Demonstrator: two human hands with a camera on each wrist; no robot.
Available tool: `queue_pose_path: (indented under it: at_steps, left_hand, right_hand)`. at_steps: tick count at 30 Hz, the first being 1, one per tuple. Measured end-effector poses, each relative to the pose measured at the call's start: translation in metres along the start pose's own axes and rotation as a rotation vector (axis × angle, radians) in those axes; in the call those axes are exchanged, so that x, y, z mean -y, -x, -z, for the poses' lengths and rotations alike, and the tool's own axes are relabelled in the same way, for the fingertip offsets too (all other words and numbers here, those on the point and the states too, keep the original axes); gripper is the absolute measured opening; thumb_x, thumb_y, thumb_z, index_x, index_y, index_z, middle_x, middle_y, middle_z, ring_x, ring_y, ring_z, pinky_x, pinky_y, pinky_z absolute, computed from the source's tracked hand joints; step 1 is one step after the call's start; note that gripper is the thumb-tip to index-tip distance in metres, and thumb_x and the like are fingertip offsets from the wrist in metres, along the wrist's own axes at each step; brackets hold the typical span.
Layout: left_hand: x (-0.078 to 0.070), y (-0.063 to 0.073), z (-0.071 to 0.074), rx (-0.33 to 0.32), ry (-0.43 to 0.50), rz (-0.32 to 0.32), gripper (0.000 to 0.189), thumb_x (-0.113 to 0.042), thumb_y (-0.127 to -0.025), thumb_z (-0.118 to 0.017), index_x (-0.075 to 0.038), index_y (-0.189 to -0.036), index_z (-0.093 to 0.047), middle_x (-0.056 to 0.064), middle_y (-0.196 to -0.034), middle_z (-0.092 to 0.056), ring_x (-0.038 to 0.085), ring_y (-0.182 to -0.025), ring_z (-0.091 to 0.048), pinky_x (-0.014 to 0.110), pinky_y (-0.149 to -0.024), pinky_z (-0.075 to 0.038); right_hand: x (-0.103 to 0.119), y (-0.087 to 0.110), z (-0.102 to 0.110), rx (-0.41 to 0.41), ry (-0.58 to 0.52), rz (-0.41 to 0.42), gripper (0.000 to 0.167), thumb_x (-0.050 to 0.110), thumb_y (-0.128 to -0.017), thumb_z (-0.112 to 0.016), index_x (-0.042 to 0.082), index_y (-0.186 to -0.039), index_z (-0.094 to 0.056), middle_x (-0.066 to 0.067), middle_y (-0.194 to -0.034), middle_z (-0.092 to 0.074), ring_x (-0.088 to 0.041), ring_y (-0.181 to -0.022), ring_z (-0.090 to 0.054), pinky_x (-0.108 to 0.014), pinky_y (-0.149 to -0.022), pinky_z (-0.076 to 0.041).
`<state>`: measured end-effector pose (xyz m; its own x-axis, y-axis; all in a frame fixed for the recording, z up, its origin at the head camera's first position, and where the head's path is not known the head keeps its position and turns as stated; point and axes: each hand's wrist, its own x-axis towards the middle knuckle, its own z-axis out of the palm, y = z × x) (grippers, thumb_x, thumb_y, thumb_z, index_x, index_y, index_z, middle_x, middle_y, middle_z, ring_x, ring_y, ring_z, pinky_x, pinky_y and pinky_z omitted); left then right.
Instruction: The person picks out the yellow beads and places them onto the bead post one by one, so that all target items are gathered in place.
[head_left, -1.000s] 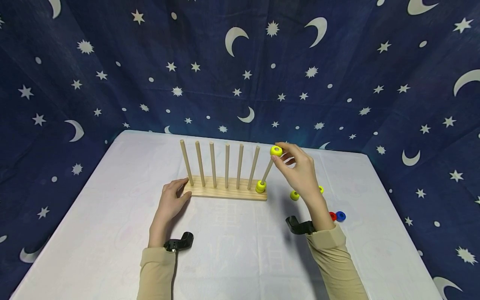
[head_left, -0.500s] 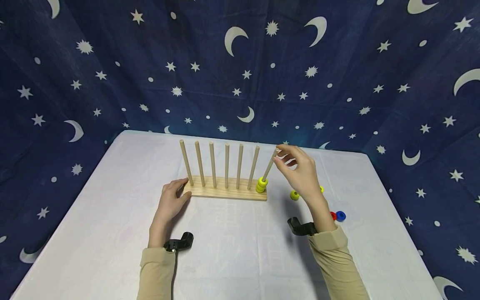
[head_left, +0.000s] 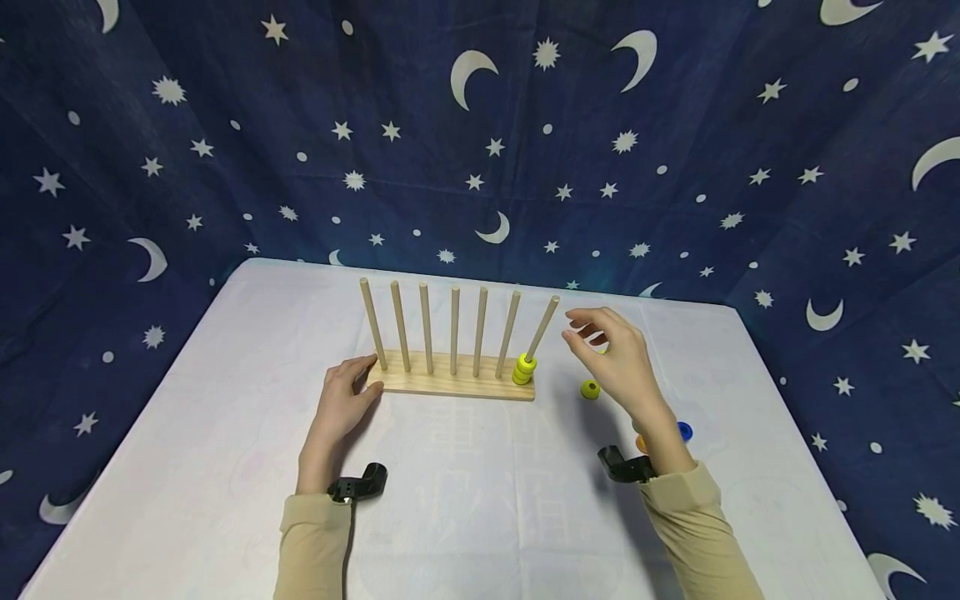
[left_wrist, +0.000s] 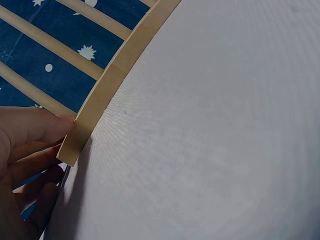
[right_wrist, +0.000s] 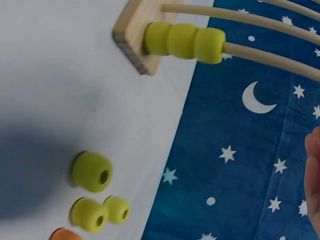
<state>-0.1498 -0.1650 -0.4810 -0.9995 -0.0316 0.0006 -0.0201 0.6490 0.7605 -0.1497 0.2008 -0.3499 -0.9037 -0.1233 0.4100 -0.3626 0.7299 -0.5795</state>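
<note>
A wooden peg stand [head_left: 450,385] with a row of several upright pegs is on the white table. My left hand [head_left: 343,408] holds its left end, the thumb at the front edge and the fingers round behind, as the left wrist view shows. Three yellow beads [right_wrist: 183,41] are stacked at the foot of the rightmost peg [head_left: 543,328]. To the right of that peg my right hand [head_left: 622,362] hovers above the table, fingers loosely bent with nothing between them. Below it lies a loose yellow bead [head_left: 590,389], and the right wrist view shows two more yellow beads [right_wrist: 89,215] beside it.
An orange bead [right_wrist: 65,235] lies near the loose yellow ones. In the head view a blue bead [head_left: 685,431] shows beside the right forearm, which partly hides other beads. A dark blue cloth [head_left: 480,167] with stars and moons hangs behind the white table [head_left: 465,500].
My right hand let go of a yellow bead at the top of the rightmost peg; it slid down onto the two below. The hand then moved right, away from the peg. My left hand stayed put.
</note>
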Motion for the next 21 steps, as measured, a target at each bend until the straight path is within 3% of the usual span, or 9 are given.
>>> queue_pose_path:
  at_steps: [21]
  left_hand:
    - [-0.002, 0.001, 0.001, 0.005, -0.001, 0.006, 0.051, -0.014, -0.091, -0.061, -0.002, -0.139, -0.049, 0.021, -0.142, -0.048, 0.037, -0.134, -0.035, 0.054, -0.113, -0.028]
  right_hand:
    - [-0.048, 0.03, 0.005, 0.083, 0.105, -0.053, 0.025, 0.015, -0.089, -0.067, 0.007, -0.112, -0.068, -0.01, -0.103, -0.07, -0.024, -0.088, -0.066, -0.043, -0.074, -0.054]
